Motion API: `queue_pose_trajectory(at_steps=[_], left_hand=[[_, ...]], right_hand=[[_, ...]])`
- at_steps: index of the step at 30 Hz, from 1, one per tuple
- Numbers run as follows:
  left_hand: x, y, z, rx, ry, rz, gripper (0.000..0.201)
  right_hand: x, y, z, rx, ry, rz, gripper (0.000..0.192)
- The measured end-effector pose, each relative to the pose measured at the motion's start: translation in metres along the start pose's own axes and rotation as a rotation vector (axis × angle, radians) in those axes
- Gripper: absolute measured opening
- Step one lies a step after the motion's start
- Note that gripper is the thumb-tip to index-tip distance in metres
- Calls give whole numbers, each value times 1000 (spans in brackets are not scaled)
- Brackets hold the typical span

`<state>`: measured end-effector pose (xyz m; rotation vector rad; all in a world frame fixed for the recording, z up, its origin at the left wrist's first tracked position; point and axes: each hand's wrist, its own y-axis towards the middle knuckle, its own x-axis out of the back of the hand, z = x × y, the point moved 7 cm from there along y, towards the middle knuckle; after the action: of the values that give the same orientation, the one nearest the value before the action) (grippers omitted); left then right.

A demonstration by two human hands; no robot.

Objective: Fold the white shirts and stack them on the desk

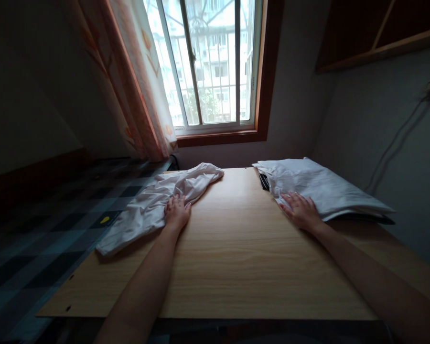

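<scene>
A person sat or stood at a pale wooden table (232, 258), both bare forearms stretched forward across it. The left hand (177, 212) lay palm down with fingers spread and relaxed, resting on the edge of a crumpled white cloth (157, 203), gripping nothing. That cloth sprawled along the table's left edge, running from near the far left corner back toward the person and hanging slightly over the side. The right hand (301, 210) also lay flat and unclenched, its fingertips touching the near edge of a folded white stack (318, 188) of fabric at the far right corner. Something dark (264, 181), perhaps another garment, showed beneath that stack; the dim light made it hard to tell. The middle of the table lay between the hands. Beyond the far edge stood a bright window (211, 62) with a patterned curtain (139, 81).
</scene>
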<state>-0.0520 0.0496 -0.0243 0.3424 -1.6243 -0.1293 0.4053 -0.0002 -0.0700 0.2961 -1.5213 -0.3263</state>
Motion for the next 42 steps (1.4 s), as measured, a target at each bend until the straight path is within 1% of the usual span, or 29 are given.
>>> queue_pose_trajectory(at_steps=[4, 9, 11, 14, 18, 22, 28, 31, 36, 39, 42], left_hand=[[6, -1, -2, -21, -31, -33, 48], [16, 2, -2, -26, -36, -96, 30], [21, 2, -2, -15, -39, -111, 27], [26, -1, -7, -2, -57, -102, 28], [32, -10, -24, -31, -74, -75, 30], [32, -18, -43, -134, -104, -67, 29], [33, -16, -49, -219, -165, -109, 26], [32, -18, -57, -297, -244, -92, 21], [31, -33, -84, -455, -344, -7, 14], [36, -42, -99, -499, -397, 8, 15], [43, -55, -118, -539, -451, 42, 17]], right_hand=[[-1, 0, 0, 9, -5, -7, 51], [-3, 0, -2, 11, -13, -38, 49], [-3, 1, -2, 12, -11, -36, 49], [-2, 0, -4, 11, -4, -29, 51], [0, -1, -4, 21, 0, -21, 51], [2, -2, -4, 27, -1, -20, 50], [4, -3, -3, 20, 12, -46, 47], [3, -2, -3, 22, 29, -57, 46], [5, -2, -3, 21, 51, -105, 42], [6, -1, -3, 19, 51, -127, 40], [6, -1, -2, 19, 62, -116, 39]])
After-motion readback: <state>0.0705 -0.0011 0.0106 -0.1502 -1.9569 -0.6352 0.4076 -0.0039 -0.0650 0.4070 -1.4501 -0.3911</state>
